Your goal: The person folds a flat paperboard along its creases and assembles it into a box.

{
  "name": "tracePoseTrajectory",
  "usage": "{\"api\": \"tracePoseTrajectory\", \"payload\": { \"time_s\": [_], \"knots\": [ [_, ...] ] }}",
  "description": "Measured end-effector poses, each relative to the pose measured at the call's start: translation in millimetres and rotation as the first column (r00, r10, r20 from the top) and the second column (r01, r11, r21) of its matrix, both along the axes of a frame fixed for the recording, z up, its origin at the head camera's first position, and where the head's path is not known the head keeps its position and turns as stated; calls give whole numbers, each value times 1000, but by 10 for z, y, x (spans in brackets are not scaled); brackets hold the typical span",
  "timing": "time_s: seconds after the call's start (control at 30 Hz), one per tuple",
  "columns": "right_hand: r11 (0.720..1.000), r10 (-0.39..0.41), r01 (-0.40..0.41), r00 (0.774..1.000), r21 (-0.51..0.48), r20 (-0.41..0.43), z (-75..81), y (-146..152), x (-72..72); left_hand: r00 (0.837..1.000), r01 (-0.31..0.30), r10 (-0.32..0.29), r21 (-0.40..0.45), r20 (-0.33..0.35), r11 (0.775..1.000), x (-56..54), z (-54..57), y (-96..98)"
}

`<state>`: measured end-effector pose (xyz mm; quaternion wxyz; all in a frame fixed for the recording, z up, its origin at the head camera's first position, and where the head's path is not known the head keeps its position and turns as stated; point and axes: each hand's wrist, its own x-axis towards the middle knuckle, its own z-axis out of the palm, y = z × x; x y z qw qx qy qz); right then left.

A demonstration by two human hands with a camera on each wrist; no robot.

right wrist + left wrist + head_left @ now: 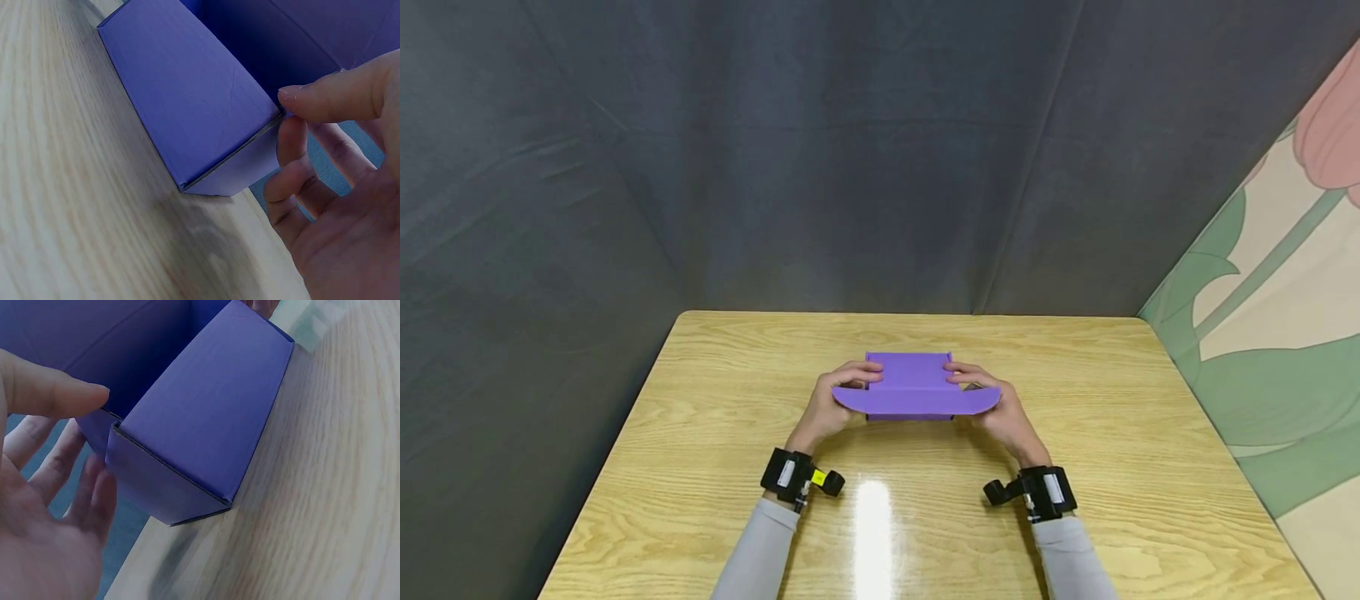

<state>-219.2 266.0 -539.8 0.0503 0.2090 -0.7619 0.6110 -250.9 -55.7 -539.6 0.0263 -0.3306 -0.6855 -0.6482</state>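
A purple cardboard box sits on the table with its lid part-way up. The lid's front flap has ears jutting out on both sides. My left hand grips the left side of the box, fingertips on the lid's edge in the head view. In the left wrist view its thumb lies at the side rim near the front corner. My right hand grips the right side, with thumb and forefinger pinching near the corner in the right wrist view. The opening shows a dark inside; the head view hides both thumbs behind the flap.
The light wood-grain table runs back to a dark grey curtain. Flower-patterned fabric hangs along the right side. Each wrist wears a black camera mount, the left one and the right one.
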Motion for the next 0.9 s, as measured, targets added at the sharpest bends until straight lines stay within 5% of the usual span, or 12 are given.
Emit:
{"api": "tracePoseTrajectory", "payload": {
  "time_s": [0.67, 0.9],
  "knots": [
    [999, 41, -40, 999, 5, -37, -48, 33, -16, 994, 91, -89, -28, 65, 995, -51, -162, -49],
    [999, 36, -36, 999, -10, -18, 0, -5, -3, 997, 60, -57, -54, 43, 997, -39, -93, -83]
  ]
}}
